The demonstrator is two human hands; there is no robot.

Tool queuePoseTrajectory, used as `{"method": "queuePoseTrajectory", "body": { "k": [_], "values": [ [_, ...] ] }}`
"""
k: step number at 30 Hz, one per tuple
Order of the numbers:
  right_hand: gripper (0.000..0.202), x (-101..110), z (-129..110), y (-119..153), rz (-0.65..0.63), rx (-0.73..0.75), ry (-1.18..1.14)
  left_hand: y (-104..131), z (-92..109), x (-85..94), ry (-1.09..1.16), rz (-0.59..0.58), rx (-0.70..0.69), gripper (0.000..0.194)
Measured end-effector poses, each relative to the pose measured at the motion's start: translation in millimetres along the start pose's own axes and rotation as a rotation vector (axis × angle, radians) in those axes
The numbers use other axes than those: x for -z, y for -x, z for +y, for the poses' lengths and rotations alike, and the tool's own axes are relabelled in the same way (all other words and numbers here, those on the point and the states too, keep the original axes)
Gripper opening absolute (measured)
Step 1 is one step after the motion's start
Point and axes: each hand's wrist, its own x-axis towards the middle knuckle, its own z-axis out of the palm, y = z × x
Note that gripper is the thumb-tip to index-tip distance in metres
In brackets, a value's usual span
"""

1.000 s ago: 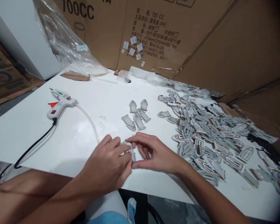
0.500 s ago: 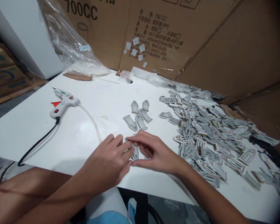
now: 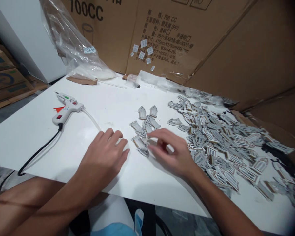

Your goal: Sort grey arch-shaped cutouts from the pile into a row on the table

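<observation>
My right hand [image 3: 173, 149] is over the table, its thumb and index finger apart at the right end of a grey, window-shaped cutout piece [image 3: 139, 145]. That piece lies flat, and I see no firm grip on it. Just beyond it several similar grey pieces [image 3: 137, 127] lie in a loose cluster, some touching or overlapping. To the left, my left hand [image 3: 104, 152] rests palm down near the white surface with loosely bent, separated fingers and nothing visible in them. Its palm side is hidden.
A white glue gun [image 3: 67, 106] with a red trigger, black cord and pale glue stick lies on the left of the white table [image 3: 39, 141]. A large pile of grey cutouts [image 3: 218, 144] covers the right. Behind stand a cardboard box [image 3: 118, 36] and clear plastic bag [image 3: 71, 42].
My left hand has drawn back to the left, away from the piece. My right hand has shifted slightly right and up. The piece between them now lies uncovered beside the cluster.
</observation>
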Motion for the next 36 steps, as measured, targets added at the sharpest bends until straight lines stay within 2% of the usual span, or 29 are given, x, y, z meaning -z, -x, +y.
{"method": "queuePoseTrajectory", "body": {
  "k": [2,4,7,9,11,16,19,27,31,36],
  "values": [
    [0.022,14,14,-4,0.234,-0.092,0.191,0,-7,-0.5,-0.033,-0.030,0.059,0.015],
    [0.032,27,36,-4,0.344,-0.209,0.415,1,-13,-1.7,-0.035,-0.068,0.083,0.014],
    [0.050,40,73,1,0.245,-0.362,0.635,3,-17,-4.2,0.010,-0.082,0.074,0.010],
    [0.048,41,90,6,0.127,-0.395,0.700,3,-17,-6.0,0.068,-0.086,0.085,0.013],
    [0.044,39,96,8,0.084,-0.398,0.717,3,-17,-7.9,0.133,-0.088,0.118,0.016],
    [0.033,37,87,3,0.107,-0.398,0.728,4,-15,-11.8,0.269,-0.052,0.223,0.027],
    [0.029,37,80,1,0.095,-0.419,0.764,5,-14,-11.5,0.324,-0.038,0.206,0.024],
    [0.023,37,75,0,0.109,-0.430,0.708,1,-8,-3.2,0.432,0.133,0.202,0.019],
    [0.017,35,71,-1,0.103,-0.395,0.650,1,-7,-3.5,0.450,0.129,0.199,0.017],
    [0.021,32,66,-4,0.073,-0.411,0.654,0,-5,-3.9,0.476,0.138,0.195,0.012]
  ]
}}
